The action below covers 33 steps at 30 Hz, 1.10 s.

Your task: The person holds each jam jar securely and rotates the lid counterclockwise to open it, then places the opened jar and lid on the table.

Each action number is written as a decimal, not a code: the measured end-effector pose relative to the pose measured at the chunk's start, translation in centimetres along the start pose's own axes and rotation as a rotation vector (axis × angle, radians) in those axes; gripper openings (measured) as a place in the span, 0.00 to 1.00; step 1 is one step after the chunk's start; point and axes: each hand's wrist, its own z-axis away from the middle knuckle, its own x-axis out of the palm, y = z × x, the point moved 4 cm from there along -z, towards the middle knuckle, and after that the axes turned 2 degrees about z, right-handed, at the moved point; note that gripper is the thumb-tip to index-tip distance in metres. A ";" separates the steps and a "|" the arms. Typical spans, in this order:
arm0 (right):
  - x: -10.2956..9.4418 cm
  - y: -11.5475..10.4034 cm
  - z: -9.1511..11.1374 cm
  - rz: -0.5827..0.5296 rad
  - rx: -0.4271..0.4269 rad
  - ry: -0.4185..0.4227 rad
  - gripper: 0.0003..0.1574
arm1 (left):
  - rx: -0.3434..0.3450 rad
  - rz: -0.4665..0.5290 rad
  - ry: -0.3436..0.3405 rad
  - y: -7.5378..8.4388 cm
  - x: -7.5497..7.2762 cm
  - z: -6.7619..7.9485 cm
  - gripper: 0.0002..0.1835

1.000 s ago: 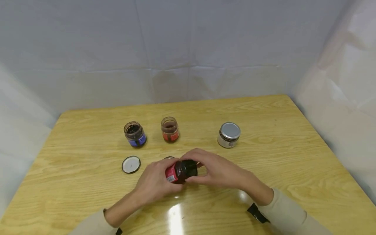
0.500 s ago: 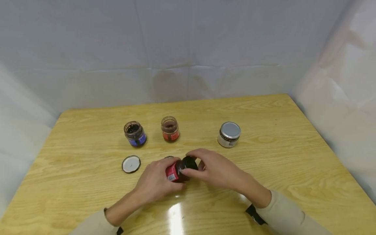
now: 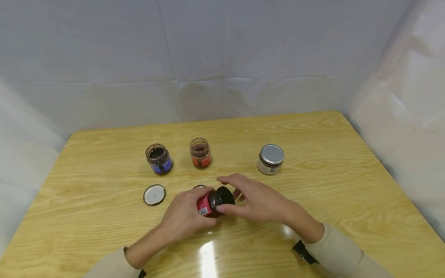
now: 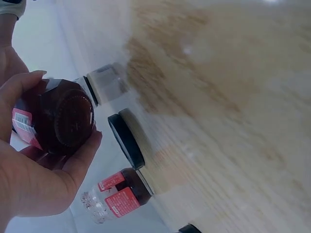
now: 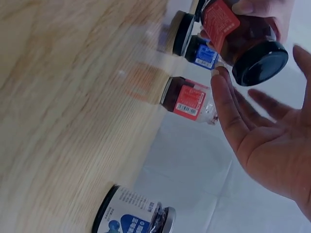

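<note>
My left hand grips the body of a dark glass jar with a red label, tilted above the table. The jar's black lid is on, pointing to the right. Beside it my right hand has its fingers spread and fairly straight around the lid, with a gap to it in the right wrist view. In the left wrist view, the jar's round base faces the camera.
Behind the hands stand a lidless blue-labelled jar, a lidless red-labelled jar and a silver-lidded jar. One loose lid lies left; another lid is partly hidden behind the left hand. A white sheet hangs behind the table.
The right hand's fingers closed on the black lid half a second ago and have now loosened from it. The left hand keeps its hold on the jar in nearly the same spot.
</note>
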 end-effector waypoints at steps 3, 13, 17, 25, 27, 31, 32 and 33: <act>0.1 -0.1 -0.1 -0.009 0.049 0.031 0.44 | 0.014 -0.003 0.001 0.2 -0.1 0.0 0.33; -0.3 -1.0 0.0 0.064 -0.181 0.024 0.36 | 0.011 -0.002 0.004 0.1 -0.2 0.2 0.35; -0.3 -0.6 0.2 0.039 0.002 0.021 0.46 | 0.017 -0.003 0.012 0.1 -0.2 0.1 0.34; -0.3 -0.8 0.2 0.018 0.001 0.033 0.35 | 0.031 -0.024 0.012 0.3 -0.2 0.2 0.33; -0.4 -1.0 0.2 0.039 -0.075 0.036 0.32 | 0.033 -0.023 0.022 0.3 -0.3 0.2 0.33; -0.6 -1.3 0.3 0.050 -0.147 0.043 0.34 | 0.034 -0.011 0.030 0.3 -0.5 0.1 0.34; -0.6 -1.2 0.4 0.043 -0.124 0.044 0.37 | 0.035 -0.010 0.029 0.3 -0.5 0.1 0.34; -0.6 -1.2 0.4 0.032 -0.094 0.044 0.39 | 0.034 -0.008 0.028 0.3 -0.5 0.1 0.33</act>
